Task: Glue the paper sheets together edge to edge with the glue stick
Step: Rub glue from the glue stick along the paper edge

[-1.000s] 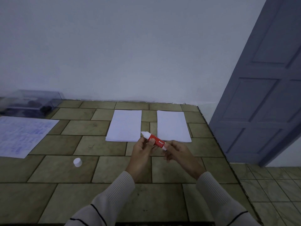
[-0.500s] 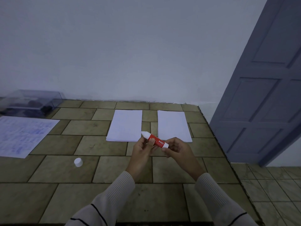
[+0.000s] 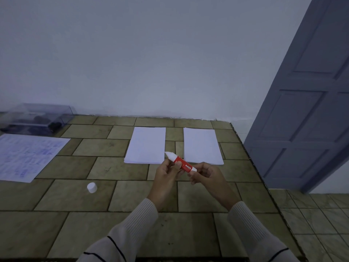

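A red glue stick (image 3: 182, 163) with its white glue tip exposed points up and to the left. My left hand (image 3: 167, 174) grips its red body, and my right hand (image 3: 206, 175) pinches its white base end. Beyond the hands, two white paper stacks lie side by side with a gap between them: the left paper sheet (image 3: 146, 145) and the right paper sheet (image 3: 202, 146). The glue tip hovers over the near right corner of the left sheet. The white cap (image 3: 92, 187) stands on the tiled table to the left.
A printed sheet (image 3: 26, 157) lies at the far left, with a clear plastic box (image 3: 37, 119) behind it by the wall. The tiled table (image 3: 94, 195) ends at its right edge near a grey-blue door (image 3: 306, 114).
The glue stick and both hands stay almost in place; my right hand's fingers have shifted slightly at the base end.
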